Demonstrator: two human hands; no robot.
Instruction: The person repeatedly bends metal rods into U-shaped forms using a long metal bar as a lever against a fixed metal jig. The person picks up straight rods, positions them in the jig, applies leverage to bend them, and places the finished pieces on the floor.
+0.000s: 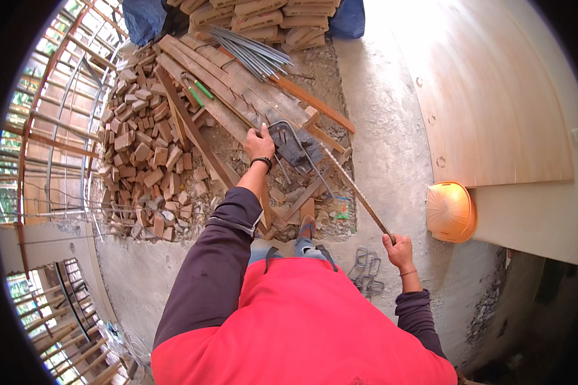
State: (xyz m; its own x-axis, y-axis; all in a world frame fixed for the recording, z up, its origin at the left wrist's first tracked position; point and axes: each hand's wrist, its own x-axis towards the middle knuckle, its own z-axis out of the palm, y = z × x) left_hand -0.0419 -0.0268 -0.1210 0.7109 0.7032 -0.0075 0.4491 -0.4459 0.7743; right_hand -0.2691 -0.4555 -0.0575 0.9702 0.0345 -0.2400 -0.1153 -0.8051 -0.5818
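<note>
Clearly, everything between our two hands hangs on one slanting line: the ribbed bar, which runs from the near end of the plank desk down and out to our right. Our right hand is closed around its lower end, well apart from the desk and out beyond our right side. The bar's far end lies close to the bent rod at the desk's end; whether the two touch there, we cannot tell.

Our left hand is the nearer one to the desk, just at its near corner, with fingers curled tight on the bent rod, though part of that grip is hidden from us. From this hand the rod reaches a short way to the right, turns a rounded corner and comes back toward us, so its longer visible leg and the ribbed bar both slope rightward, the bar lying farther right.

Beyond our left hand, a green-handled tool rests on the planks, with a bundle of grey bars farther up. Broken bricks are heaped left of the desk.
</note>
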